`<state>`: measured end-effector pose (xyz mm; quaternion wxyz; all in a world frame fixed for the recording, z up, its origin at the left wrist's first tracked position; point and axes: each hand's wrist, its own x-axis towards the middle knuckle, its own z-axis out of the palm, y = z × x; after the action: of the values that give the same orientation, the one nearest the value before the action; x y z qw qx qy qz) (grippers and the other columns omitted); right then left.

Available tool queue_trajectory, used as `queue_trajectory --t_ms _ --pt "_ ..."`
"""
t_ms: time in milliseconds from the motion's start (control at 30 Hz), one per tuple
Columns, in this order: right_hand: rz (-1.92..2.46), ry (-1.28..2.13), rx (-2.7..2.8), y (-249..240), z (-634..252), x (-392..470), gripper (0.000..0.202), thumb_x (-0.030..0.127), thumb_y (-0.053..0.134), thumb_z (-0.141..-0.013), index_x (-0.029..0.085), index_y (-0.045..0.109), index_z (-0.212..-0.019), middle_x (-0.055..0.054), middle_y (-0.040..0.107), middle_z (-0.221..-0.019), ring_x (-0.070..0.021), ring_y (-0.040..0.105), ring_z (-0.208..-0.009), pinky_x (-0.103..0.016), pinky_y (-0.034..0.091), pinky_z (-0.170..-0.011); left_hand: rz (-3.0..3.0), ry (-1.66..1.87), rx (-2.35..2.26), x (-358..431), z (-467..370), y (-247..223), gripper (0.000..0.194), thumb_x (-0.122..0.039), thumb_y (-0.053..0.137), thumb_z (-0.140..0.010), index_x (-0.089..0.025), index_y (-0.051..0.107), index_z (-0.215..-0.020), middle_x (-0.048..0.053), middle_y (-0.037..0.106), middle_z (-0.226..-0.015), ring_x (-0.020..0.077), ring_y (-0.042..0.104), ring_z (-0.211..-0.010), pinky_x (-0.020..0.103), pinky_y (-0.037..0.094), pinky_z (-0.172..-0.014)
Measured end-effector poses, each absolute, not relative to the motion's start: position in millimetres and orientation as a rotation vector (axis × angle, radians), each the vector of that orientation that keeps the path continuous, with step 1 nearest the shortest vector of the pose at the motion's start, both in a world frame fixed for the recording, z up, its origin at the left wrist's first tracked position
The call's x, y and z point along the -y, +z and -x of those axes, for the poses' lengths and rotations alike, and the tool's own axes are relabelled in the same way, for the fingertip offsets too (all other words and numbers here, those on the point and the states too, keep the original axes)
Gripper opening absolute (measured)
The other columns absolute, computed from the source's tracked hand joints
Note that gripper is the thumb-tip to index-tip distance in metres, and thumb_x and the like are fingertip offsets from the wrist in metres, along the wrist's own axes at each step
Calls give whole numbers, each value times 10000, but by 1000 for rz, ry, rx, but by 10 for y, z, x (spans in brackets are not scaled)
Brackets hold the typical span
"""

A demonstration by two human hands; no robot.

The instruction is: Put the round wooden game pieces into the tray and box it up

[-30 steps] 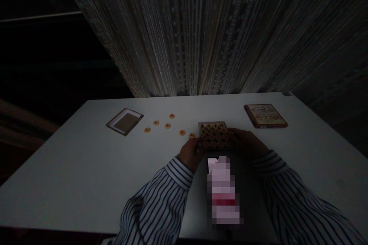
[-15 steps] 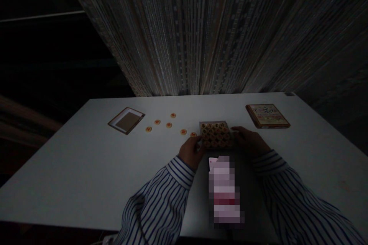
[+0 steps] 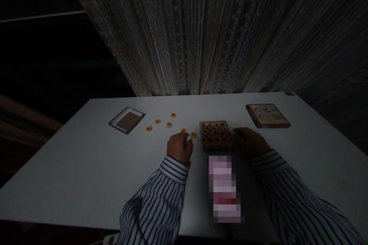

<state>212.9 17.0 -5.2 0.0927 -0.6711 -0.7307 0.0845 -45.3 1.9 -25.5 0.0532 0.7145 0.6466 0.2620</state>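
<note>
A shallow box (image 3: 216, 149) filled with rows of round game pieces stands near the middle of the white table. At its right side rests my right hand (image 3: 250, 141), fingers bent, nothing visible between them. My left hand (image 3: 179, 148) is left of the box, its thumb and forefinger apart and no piece between them. Just beyond its fingertips lie a round piece (image 3: 193, 135) with a red mark and another (image 3: 183, 131), partly covered by the hand. Several more, among them one piece (image 3: 169, 125), are spread farther left.
An open, tray-like lid (image 3: 128, 120) lies at the back left of the table (image 3: 86, 168). At the back right is a flat printed box (image 3: 268, 115). A phone (image 3: 224, 189) with a blurred-out screen lies between my forearms. Striped curtains hang behind the table.
My left hand has let go of the box's left side and moved left, towards the loose pieces. My right hand has barely moved.
</note>
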Motion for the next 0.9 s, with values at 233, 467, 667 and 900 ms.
queue_trajectory --t_ms 233,467,667,900 --pt "1937 105 2317 -117 -2164 -186 293 171 460 -790 118 659 -997 -137 645 -993 -235 575 -919 -325 443 -802 -2194 648 -1992 -4 468 -249 216 -251 566 -739 -188 653 -926 69 657 -953 236 565 -923 358 441 -806" --pt "1903 103 2340 -122 -2164 -192 274 169 473 -784 112 675 -960 -145 639 -976 -232 569 -919 -308 436 -797 -2197 613 -1992 0 476 -265 210 -259 572 -739 -202 684 -908 68 650 -974 226 552 -951 350 430 -827" --pt "1938 133 2311 -85 -2167 -195 256 188 487 -776 145 671 -948 -113 642 -965 -211 578 -918 -295 435 -808 -2214 582 -1984 19 490 -238 212 -289 550 -764 -218 696 -900 54 647 -991 225 542 -965 344 429 -833" --pt "1936 192 2186 30 -2163 -170 281 225 454 -780 139 659 -952 -113 652 -983 -205 598 -895 -309 448 -799 -2246 564 -1941 63 486 -172 205 -271 530 -781 -212 697 -883 54 652 -967 224 543 -953 341 430 -811"
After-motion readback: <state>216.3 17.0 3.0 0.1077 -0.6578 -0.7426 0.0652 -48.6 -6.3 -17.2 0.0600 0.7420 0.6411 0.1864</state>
